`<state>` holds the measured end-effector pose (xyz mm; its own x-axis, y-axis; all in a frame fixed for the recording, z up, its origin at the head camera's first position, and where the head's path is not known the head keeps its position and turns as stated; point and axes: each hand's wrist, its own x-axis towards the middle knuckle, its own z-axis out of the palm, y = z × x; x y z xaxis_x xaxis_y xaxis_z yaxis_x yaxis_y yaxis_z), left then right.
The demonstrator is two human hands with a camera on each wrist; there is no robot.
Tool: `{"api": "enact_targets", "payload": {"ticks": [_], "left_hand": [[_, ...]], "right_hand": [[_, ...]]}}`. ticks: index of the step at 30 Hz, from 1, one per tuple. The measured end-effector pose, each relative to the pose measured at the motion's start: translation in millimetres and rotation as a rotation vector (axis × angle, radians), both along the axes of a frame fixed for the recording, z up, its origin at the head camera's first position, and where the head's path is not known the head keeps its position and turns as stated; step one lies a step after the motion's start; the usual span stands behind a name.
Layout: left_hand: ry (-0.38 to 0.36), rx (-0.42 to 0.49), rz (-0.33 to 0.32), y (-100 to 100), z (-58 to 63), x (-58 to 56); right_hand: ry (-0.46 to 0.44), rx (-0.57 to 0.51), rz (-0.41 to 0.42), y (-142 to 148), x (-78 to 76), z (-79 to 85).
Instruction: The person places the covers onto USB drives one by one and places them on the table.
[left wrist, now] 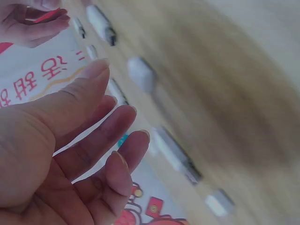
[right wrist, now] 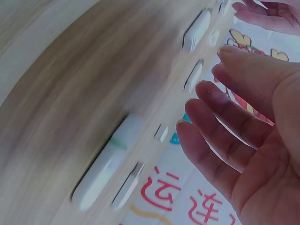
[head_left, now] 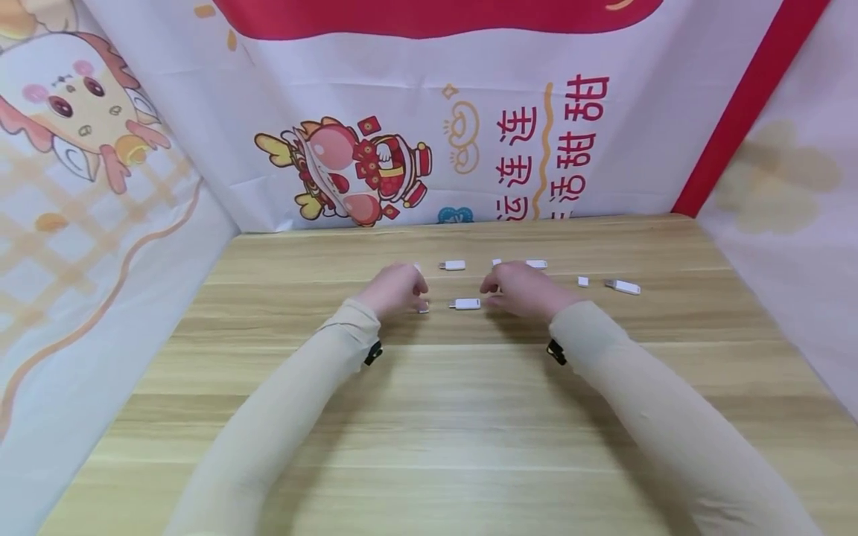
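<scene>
Several white USB sticks and small loose white caps lie on the wooden table. My left hand (head_left: 394, 289) hovers with fingers loosely bent beside a cap (head_left: 423, 307). Its thumb and fingers stand apart in the left wrist view, with nothing between them. My right hand (head_left: 526, 289) is just right of the nearest USB stick (head_left: 465, 304), which lies between my hands, connector to the left. In the right wrist view, the right-hand fingers (right wrist: 220, 136) are spread and hold nothing. A farther USB stick (head_left: 454, 265) lies behind, and another (head_left: 536, 264) is partly hidden by my right hand.
To the right lie one more USB stick (head_left: 625, 286) and a cap (head_left: 583, 281). A further cap (head_left: 496, 262) shows behind my right hand. The table (head_left: 456, 432) meets a printed cloth backdrop (head_left: 402, 82) at its far edge.
</scene>
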<state>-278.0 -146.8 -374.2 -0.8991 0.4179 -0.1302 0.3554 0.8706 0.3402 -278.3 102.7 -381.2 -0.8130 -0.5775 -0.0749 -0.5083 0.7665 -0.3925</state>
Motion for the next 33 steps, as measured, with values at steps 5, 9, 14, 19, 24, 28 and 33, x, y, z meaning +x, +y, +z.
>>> {"api": "enact_targets", "payload": {"ticks": [5,9,14,19,24,28,33], "left_hand": [[0.004,0.001,-0.017,-11,-9.8,0.8],[0.016,0.009,-0.032,-12,-15.0,0.2],[0.008,0.022,-0.025,-12,-18.5,0.0],[0.013,0.021,-0.020,-13,-22.4,-1.2],[0.020,0.035,-0.023,-13,-24.9,-1.8],[0.020,0.045,-0.036,-12,-28.2,-2.6],[0.023,0.041,-0.086,-11,-30.8,-1.7]], "right_hand": [[-0.012,0.006,-0.008,-16,0.9,-0.8],[0.002,-0.002,0.005,-25,-1.0,-5.5],[0.023,-0.007,0.024,-33,-5.9,-12.3],[0.014,-0.008,0.031,-38,-9.2,-17.1],[-0.008,0.004,0.013,-39,-9.1,-18.7],[-0.018,0.013,-0.003,-40,-7.9,-20.1],[-0.020,0.016,0.014,-41,-6.0,-21.3]]}}
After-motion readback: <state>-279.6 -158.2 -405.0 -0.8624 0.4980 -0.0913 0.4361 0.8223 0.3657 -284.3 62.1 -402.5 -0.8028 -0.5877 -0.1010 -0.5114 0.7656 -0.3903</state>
